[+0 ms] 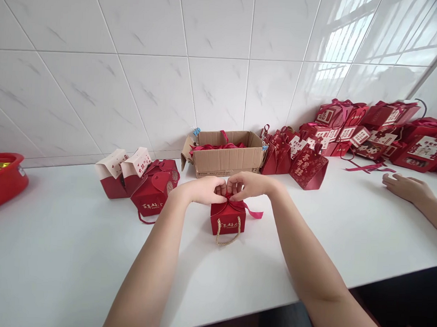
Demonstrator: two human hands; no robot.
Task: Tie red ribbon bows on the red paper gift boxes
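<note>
A small red gift box (218, 225) with gold lettering stands upright on the white table in front of me. A beige rope handle (229, 243) hangs down its near side. Over the box's top, my left hand (207, 189) and my right hand (253, 185) meet, fingers bent and pinched at a red ribbon. One loose end of the ribbon (254, 213) trails out to the right under my right hand. The fingertips partly hide the ribbon's middle and the closed top flaps.
Behind stands a cardboard box (228, 162) of red ribbons. Red gift boxes sit left (154, 187), right (308, 166) and in a far-right pile (341, 121). A red basin (5, 184) is at the left edge. Another person's hand (407, 187) rests on the table (70, 253).
</note>
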